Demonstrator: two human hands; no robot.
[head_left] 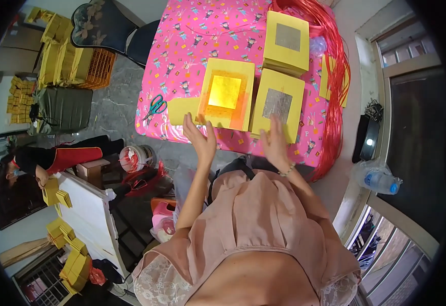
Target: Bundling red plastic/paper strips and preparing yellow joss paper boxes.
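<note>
A stack of yellow paper sheets [225,115] with a shiny gold square and an orange border lies on the pink patterned tablecloth [187,51]. My left hand [201,142] is at its near left corner, fingers stretched out and thumb apart. A yellow sheet [181,109] sticks out flat to the left of that stack. To the right is another stack of yellow paper [289,97], topped with a silver square. My right hand [276,145] is over its near edge, fingers extended and slightly blurred; nothing shows in its grasp.
Green-handled scissors [156,106] lie at the table's left edge. Behind is a third yellow paper stack [287,43]. Red plastic strands [339,97] hang down the right side. At left, a person in a red apron [77,159] works at a white table [88,214] with yellow bundles.
</note>
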